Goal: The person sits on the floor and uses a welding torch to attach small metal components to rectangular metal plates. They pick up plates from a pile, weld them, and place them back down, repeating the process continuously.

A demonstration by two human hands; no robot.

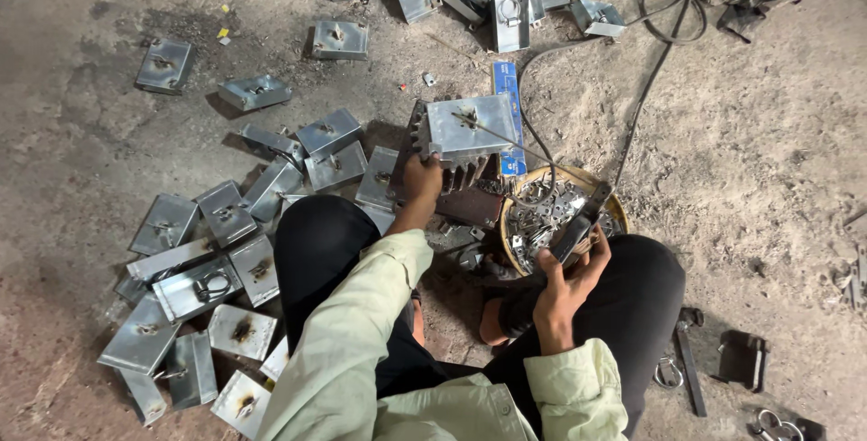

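Dirt floor (pixel 759 152). Far left: scattered metal boxes (pixel 194 287), several scorched. Left hand (pixel 422 179) closed on the edge of a grey metal box (pixel 470 125), which rests on a dark toothed block (pixel 456 193) at centre. Just right: round basket (pixel 607 195) of small metal parts. Right hand (pixel 567 286) wrapped around a dark tool handle (pixel 578 224) over the basket rim. Far right: hammer (pixel 688 351) on the floor.

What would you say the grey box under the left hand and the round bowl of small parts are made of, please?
The grey box by the left hand looks like thin sheet steel, probably galvanised: dull silver sheen, folded edges. The round bowl near the right hand shows a tan rim, maybe wood or rusted metal; I cannot tell which.
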